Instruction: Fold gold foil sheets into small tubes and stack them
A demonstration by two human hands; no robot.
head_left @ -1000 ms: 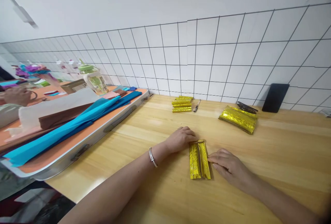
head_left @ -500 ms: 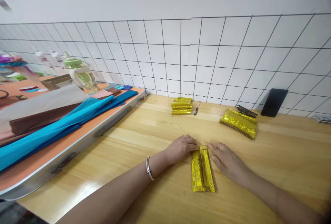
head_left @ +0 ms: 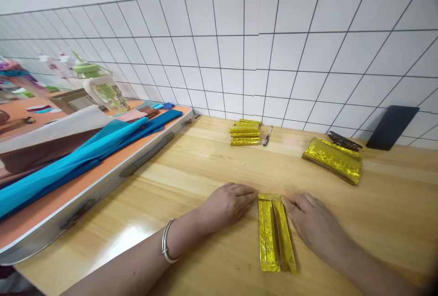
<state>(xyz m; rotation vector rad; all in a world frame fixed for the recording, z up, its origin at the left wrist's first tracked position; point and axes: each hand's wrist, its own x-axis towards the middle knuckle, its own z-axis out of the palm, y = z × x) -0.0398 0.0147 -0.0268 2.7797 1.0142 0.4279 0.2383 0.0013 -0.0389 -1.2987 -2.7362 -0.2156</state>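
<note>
White wall point(head_left: 222, 49) with black grid lines behind a pale wood table point(head_left: 191, 168). Flat on the table, between both hands: gold foil piece point(head_left: 268, 227), narrow band across its far end, dark lengthwise gap below the band.

Left hand point(head_left: 227, 207): palm down, fingers together and slightly bent, tips at the far left corner of the foil piece; silvery bracelet point(head_left: 165, 241) on the wrist. Right hand point(head_left: 313, 218): fingers bent, not clenched, thumb and forefinger at the far right edge. Cannot tell for either whether pinching or merely touching.

Beyond the hands, near the wall: pile of narrow gold strips point(head_left: 244, 140), with pen point(head_left: 268, 136) just to its right. Farther right: stack of wider gold foil point(head_left: 333, 159), black clip point(head_left: 344, 141) against its far side, dark flat slab point(head_left: 392, 127) leaning on the wall.

To the left: orange-surfaced tray point(head_left: 137, 168), pale-rimmed, bearing blue sheets point(head_left: 85, 150), brown sheet point(head_left: 37, 150), white sheet point(head_left: 68, 127), cardboard box point(head_left: 77, 101) and green-lidded bottle point(head_left: 106, 93).
</note>
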